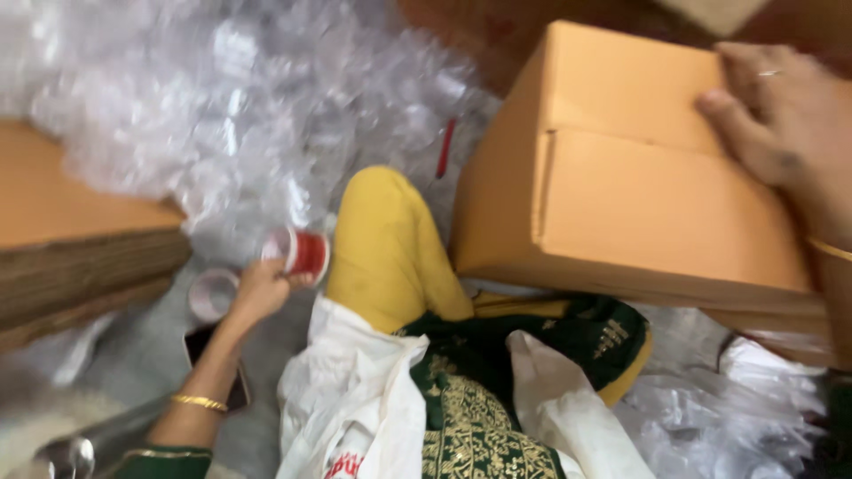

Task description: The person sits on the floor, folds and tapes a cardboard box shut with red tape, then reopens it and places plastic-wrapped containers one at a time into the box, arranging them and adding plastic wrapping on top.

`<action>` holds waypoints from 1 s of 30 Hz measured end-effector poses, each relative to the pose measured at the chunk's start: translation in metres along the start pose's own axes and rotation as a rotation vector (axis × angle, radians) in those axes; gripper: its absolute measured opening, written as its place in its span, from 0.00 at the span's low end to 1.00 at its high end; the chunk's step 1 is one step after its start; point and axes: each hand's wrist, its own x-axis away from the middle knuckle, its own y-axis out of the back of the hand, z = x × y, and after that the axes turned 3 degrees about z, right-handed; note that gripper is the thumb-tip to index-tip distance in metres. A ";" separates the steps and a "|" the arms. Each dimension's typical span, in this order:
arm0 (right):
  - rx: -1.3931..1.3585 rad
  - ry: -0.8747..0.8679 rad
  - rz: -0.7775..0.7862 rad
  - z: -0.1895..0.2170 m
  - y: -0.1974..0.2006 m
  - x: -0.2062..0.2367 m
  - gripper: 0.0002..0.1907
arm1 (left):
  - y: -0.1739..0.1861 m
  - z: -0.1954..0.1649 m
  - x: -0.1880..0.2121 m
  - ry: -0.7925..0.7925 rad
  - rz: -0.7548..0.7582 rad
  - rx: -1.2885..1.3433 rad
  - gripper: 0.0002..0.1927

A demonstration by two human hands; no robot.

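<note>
My left hand [259,289] grips a red roll of tape [304,253] down by my left knee. A second, clear tape roll [211,294] lies just left of that hand. My right hand [774,115] rests flat on the top right of a closed orange-brown cardboard box [621,195], fingers spread on its flaps. The box leans against my bent knee in yellow cloth [386,244]. The picture is blurred by motion.
A big heap of clear plastic pieces [231,106] fills the upper left. A stack of flat cardboard sheets [71,239] lies at the left. A phone [217,368] lies under my left forearm. A white plastic bag [355,399] covers my lap.
</note>
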 end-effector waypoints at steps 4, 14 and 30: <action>-0.101 0.049 -0.114 0.006 -0.011 -0.005 0.29 | 0.057 -0.144 -0.029 -0.867 -0.162 0.341 0.11; -1.373 -0.400 -0.532 -0.020 -0.007 -0.011 0.49 | -0.023 -0.499 -0.070 -1.155 0.950 1.074 0.14; -1.037 0.024 -0.407 0.022 0.052 0.053 0.27 | -0.074 -0.495 -0.092 -1.693 0.444 0.159 0.16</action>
